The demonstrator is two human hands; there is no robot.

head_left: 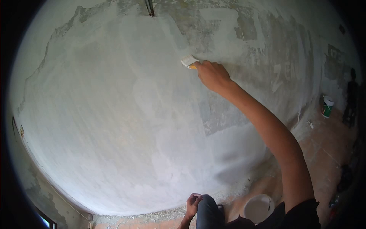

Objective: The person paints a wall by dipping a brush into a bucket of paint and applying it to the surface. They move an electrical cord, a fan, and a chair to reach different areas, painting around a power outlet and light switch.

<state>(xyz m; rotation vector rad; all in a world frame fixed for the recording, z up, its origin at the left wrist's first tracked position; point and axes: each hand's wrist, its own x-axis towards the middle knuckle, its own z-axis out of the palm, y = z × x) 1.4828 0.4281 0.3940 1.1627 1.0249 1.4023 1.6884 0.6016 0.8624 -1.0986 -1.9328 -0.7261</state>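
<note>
Gripping item: right hand, raised at the end of an outstretched bare arm, fingers closed around the short handle of a paintbrush; only a sliver of yellow handle shows at the knuckles. Paintbrush: lies just left of and slightly above that hand, bristle head pale and flat against the wall; long axis runs from lower right at the hand to upper left at the bristles, so the head points left and a little up, towards the smoother, lighter coated area. Left hand: low and near, well apart from the brush, fingers curled inward beside a dark-clad knee; whether it holds anything cannot be told. The right hand is the only one at the brush. White bucket: on the floor near the knee, below the raised arm, contents pale. Wall surface: lighter and even to the left of the brush, patchy grey with scraped blotches to the right and above. Dark stub: projects from the wall top, far above the brush. Green-and-white can: stands on the floor at the far right, against the wall base.
</note>
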